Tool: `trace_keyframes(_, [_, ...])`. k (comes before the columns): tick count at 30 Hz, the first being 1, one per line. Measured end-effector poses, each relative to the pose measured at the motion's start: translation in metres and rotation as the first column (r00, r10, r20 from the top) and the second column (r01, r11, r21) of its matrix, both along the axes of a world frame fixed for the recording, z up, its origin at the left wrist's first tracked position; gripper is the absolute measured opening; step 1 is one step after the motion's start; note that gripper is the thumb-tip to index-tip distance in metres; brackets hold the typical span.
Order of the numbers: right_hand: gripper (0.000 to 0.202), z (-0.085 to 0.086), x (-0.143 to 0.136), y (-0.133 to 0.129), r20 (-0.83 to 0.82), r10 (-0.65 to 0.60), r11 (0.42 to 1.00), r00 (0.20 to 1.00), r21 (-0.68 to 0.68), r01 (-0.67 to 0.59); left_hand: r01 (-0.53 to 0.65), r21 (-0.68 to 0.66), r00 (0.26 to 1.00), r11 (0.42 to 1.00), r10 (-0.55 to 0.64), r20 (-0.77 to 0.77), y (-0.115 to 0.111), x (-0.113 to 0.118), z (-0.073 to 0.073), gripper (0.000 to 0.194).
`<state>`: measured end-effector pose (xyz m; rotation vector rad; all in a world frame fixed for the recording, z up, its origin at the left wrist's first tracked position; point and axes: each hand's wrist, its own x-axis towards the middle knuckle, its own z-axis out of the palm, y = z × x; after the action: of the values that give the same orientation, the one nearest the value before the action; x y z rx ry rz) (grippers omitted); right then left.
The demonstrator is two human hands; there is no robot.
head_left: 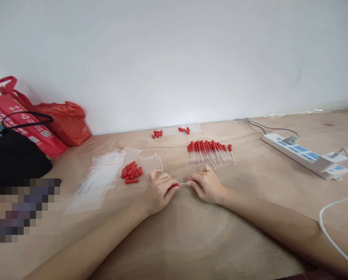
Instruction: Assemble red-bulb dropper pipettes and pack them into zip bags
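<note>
My left hand [160, 192] is closed around a red rubber dropper bulb [174, 186]. Opposite it, my right hand [206, 184] pinches a thin clear dropper tube [182, 184], whose near end meets the bulb's mouth; how deep it sits inside is hidden. Left of my left hand lies a pile of loose red bulbs [131, 173], beside a row of clear tubes [151, 164]. Beyond my right hand, several droppers with red bulbs fitted [210, 152] lie side by side, bulbs toward the wall.
Clear zip bags [99, 181] lie at left. More red bulbs [157, 134] and tubes [169, 132] sit near the wall. A white power strip [296, 151] with cables is at right. Red bags [65, 120] and a black item [16, 159] stand at far left.
</note>
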<state>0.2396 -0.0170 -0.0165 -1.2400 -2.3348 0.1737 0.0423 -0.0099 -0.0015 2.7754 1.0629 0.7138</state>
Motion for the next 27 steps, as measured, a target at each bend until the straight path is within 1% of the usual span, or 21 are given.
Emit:
trace_keyframes(8, [0.027, 0.002, -0.007, -0.001, 0.001, 0.027, 0.999, 1.0, -0.029, -0.027, 0.041, 0.025, 0.999, 0.999, -0.041, -0.003, 0.0, 0.0, 0.0, 0.018])
trace_keyframes(12, [0.028, 0.005, -0.007, 0.0, -0.003, 0.037, 0.998, 0.999, -0.045, -0.037, 0.01, 0.012, 1.0, 1.0, -0.01, -0.014, 0.002, -0.001, 0.001, 0.02])
trace_keyframes(15, [0.026, 0.01, -0.005, 0.0, 0.034, 0.062, 0.998, 0.997, 0.01, -0.063, -0.025, 0.011, 1.0, 1.0, 0.025, -0.015, 0.004, -0.004, 0.002, 0.022])
trace_keyframes(17, [0.023, 0.014, -0.003, 0.0, 0.079, 0.091, 0.994, 0.993, 0.053, -0.095, -0.026, 0.023, 1.0, 0.999, 0.026, -0.011, 0.006, -0.005, 0.001, 0.022])
trace_keyframes(20, [0.019, 0.019, -0.002, 0.0, 0.158, 0.115, 0.99, 0.981, 0.062, -0.127, -0.033, 0.076, 0.999, 0.997, 0.034, -0.008, 0.009, -0.008, -0.001, 0.018])
trace_keyframes(21, [0.018, 0.02, -0.001, 0.001, 0.172, 0.105, 0.992, 0.98, 0.054, -0.115, -0.067, 0.107, 0.998, 0.992, 0.067, 0.002, 0.01, -0.009, -0.002, 0.018])
trace_keyframes(23, [0.017, 0.022, -0.001, 0.007, 0.147, 0.037, 0.999, 0.988, 0.017, -0.04, -0.182, 0.161, 0.983, 0.97, 0.176, 0.049, 0.012, -0.012, -0.003, 0.029])
trace_keyframes(25, [0.019, 0.023, -0.001, 0.017, 0.051, -0.097, 0.994, 0.994, -0.048, 0.1, -0.305, 0.177, 0.951, 0.936, 0.29, 0.107, 0.014, -0.016, -0.004, 0.038])
trace_keyframes(27, [0.022, 0.023, -0.003, 0.032, -0.049, -0.256, 0.963, 0.965, -0.105, 0.25, -0.382, 0.163, 0.922, 0.91, 0.363, 0.131, 0.016, -0.02, -0.004, 0.037])
